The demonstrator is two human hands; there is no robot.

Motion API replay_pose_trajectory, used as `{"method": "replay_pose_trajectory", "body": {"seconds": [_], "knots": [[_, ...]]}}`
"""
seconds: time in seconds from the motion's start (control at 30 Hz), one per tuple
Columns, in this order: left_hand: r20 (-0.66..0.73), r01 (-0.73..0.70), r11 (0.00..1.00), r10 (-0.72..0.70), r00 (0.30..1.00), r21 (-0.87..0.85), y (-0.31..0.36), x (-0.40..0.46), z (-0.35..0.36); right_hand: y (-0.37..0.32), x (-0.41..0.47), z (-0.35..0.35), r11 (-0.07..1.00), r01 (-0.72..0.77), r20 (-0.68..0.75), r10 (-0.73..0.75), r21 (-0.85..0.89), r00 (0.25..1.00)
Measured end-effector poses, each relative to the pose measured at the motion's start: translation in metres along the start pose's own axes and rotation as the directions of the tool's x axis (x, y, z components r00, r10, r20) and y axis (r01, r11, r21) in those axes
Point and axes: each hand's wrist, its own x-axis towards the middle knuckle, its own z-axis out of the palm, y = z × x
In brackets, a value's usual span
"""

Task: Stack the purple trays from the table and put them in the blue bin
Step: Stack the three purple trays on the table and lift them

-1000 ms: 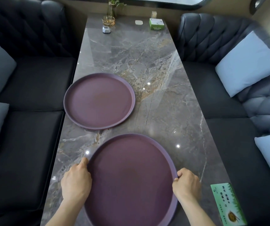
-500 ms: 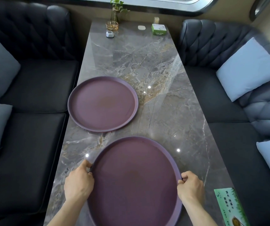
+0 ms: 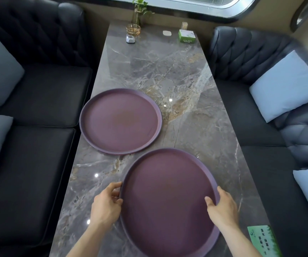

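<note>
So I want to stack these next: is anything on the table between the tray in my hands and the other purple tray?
Nothing visible. Your left hand and right hand grip the near tray by its rim, and only bare marble table lies between it and the far tray. The small items sit at the far end. No blue bin is in view.

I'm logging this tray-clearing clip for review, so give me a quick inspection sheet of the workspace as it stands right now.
Surface: grey marble table, glossy, with light reflections.
Job's things: near purple tray held at both sides; far purple tray lies flat, apart from it. Blue bin: nothing seen.
Clutter: plant in glass vase, amber glass dish, small white object, white pad, green box at the far end; green card at the near right edge.
Hands: left hand and right hand grip the near tray's rim.
Cables: nothing seen.
Surroundings: dark tufted sofas with pale cushions on both sides; window beyond.
</note>
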Motion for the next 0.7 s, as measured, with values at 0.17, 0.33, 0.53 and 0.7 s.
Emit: {"method": "replay_pose_trajectory", "body": {"seconds": [0.17, 0.33, 0.53, 0.7], "knots": [[0.012, 0.041, 0.999, -0.041, 0.999, 0.02, 0.008, 0.025, -0.016, -0.038, 0.009, -0.004, 0.984, 0.176, -0.154, -0.18, -0.036, 0.972], [-0.293, 0.142, 0.962, -0.209, 0.933, -0.234, 0.031, 0.074, -0.039, -0.128, 0.059, -0.008, 0.931, 0.352, -0.095, -0.344, 0.092, 0.934], [-0.421, 0.092, 0.902, -0.284, 0.862, -0.421, 0.065, 0.142, -0.065, -0.22, 0.12, 0.004, 0.914, 0.334, 0.082, -0.361, 0.23, 0.929], [-0.352, 0.041, 0.781, -0.327, 0.877, -0.623, 0.085, 0.185, -0.077, -0.266, 0.154, 0.022, 0.889, 0.232, 0.234, -0.342, 0.394, 0.91]]}}
